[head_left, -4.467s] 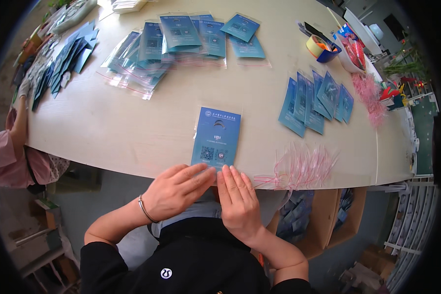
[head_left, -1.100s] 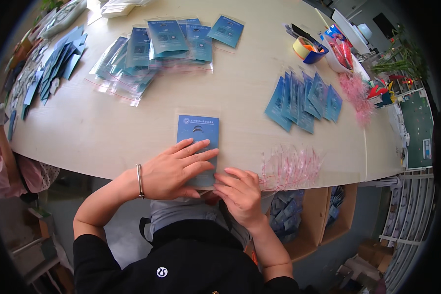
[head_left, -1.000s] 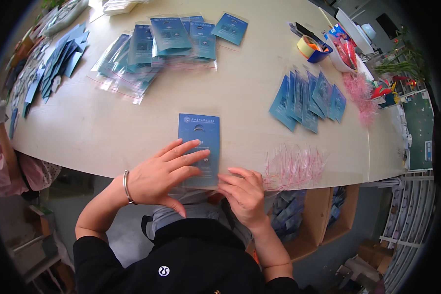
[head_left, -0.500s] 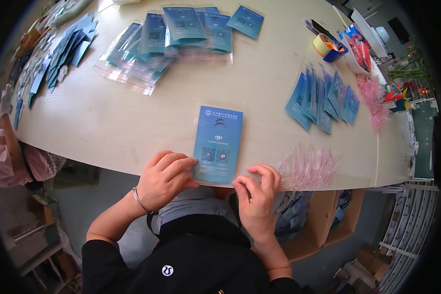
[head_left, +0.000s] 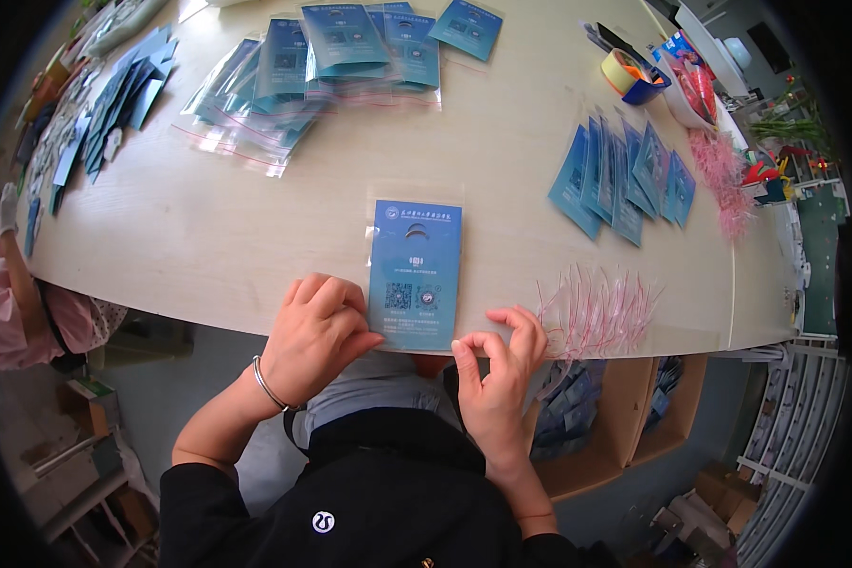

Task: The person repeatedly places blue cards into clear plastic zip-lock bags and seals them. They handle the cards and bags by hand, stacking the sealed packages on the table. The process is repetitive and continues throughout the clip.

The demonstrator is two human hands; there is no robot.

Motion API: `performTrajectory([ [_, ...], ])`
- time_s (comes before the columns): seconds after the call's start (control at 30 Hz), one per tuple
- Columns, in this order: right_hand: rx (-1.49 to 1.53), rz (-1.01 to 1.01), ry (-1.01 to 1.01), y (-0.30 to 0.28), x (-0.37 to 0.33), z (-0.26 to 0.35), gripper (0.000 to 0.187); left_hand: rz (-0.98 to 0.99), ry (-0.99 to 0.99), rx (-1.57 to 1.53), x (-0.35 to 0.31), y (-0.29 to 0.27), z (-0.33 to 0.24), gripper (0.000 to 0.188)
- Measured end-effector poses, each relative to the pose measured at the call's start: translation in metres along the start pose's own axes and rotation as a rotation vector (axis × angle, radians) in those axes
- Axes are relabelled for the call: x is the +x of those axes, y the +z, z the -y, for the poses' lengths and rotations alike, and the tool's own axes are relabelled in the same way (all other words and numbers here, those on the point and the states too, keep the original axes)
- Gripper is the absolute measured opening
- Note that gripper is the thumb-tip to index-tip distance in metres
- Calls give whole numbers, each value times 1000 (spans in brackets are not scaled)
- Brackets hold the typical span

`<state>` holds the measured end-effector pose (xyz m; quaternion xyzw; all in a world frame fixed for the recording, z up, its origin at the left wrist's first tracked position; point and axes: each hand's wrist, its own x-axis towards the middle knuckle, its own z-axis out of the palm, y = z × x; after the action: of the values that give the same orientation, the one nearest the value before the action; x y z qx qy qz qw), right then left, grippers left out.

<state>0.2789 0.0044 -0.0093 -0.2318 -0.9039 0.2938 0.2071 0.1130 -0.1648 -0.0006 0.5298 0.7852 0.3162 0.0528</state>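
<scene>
Since half a second ago, your left hand [head_left: 317, 336] has slid a little right along the near table edge and your right hand [head_left: 495, 369] has lifted its fingers into a curl at the card's near right corner; the blue card in its clear sleeve [head_left: 415, 275] is lying much where it was.

The near edge of that card is partly covered by your left fingers and by your right fingertips, so you are not seeing whether the sleeve's flap is open or sealed. The sleeve's clear border is hard to make out against the pale table [head_left: 208, 237]. Your forearms are running down out of the near edge, half hidden by your dark top.

Your left hand is resting palm down, fingers together and bent, pressing on the card's near left corner, a metal bangle [head_left: 267, 383] sitting at the wrist. Your right hand is standing on its edge, thumb and forefinger pinching the sleeve's near right corner, the other fingers arching above.

Just right of that hand a bundle of pink ties [head_left: 596, 308] is lying at the table edge. Farther right, a fan of blue cards [head_left: 625, 175] is spread out.
</scene>
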Motion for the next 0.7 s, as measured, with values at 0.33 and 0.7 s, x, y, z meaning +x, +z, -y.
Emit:
performTrajectory([
  [0.33,9,-52,77,2,5,7,14,-82,-178,50,4,2,-13,20],
  [0.7,-333,71,-506,4,-10,4,33,182,411,278,-10,5,-14,47],
])
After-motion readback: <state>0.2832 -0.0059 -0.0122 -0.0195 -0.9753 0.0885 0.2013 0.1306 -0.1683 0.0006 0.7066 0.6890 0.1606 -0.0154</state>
